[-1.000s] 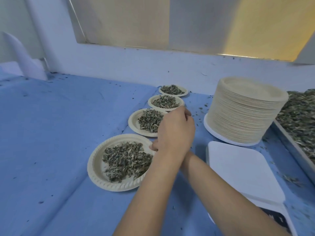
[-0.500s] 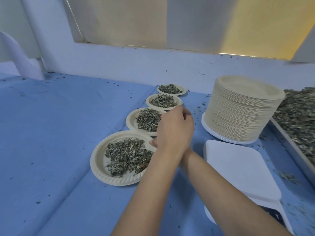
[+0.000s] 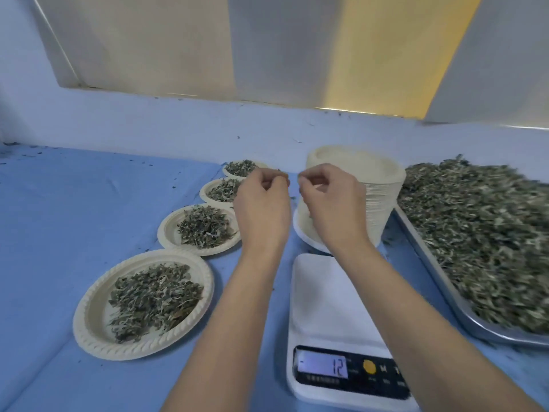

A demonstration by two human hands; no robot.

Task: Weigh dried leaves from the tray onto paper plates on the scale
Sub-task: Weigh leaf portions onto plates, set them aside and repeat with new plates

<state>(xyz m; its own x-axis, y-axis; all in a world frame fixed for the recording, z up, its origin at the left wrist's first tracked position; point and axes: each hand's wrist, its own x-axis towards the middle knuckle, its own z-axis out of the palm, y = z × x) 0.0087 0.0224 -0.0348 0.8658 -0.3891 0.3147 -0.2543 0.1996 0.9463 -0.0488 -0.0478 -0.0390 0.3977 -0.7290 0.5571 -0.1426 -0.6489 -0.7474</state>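
A white scale sits in front of me with nothing on its platform, and its display reads -12. On the right, a metal tray is heaped with dried leaves. A tall stack of paper plates stands behind the scale. To the left, several plates run away from me in a row, each holding leaves; the nearest plate is the largest in view. My left hand and my right hand hover side by side before the stack. Their fingers curl against the thumbs, and I see nothing plainly held.
The table is covered by a blue cloth strewn with leaf crumbs. A pale blue wall ledge runs along the back. The tray's rim lies close to the scale's right side.
My hands have left the third leaf plate, separated and risen in front of the plate stack. The view has swung right, so the scale's display and more of the tray show.
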